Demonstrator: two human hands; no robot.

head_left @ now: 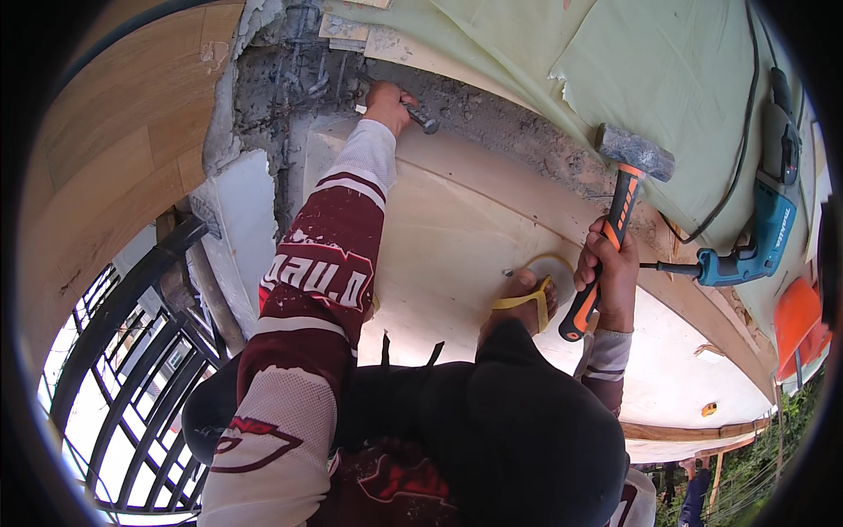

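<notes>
At right, the hammer [620,207] slants, head upper-right.

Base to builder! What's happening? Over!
Left grip: closed around grey metal rod, beside rough grey concrete. Right grip: closed around black-and-orange-handled hammer. Teal power tool: off right, out of the way.

Free room between chisel [423,121] and hammer [625,189] — rod-like grey stubs [319,83] near the left fingers [386,91]

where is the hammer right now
In the head view, the hammer is right of centre, gripped in the right hand, its grey head toward the picture's top and the teal power tool to its right.
</notes>
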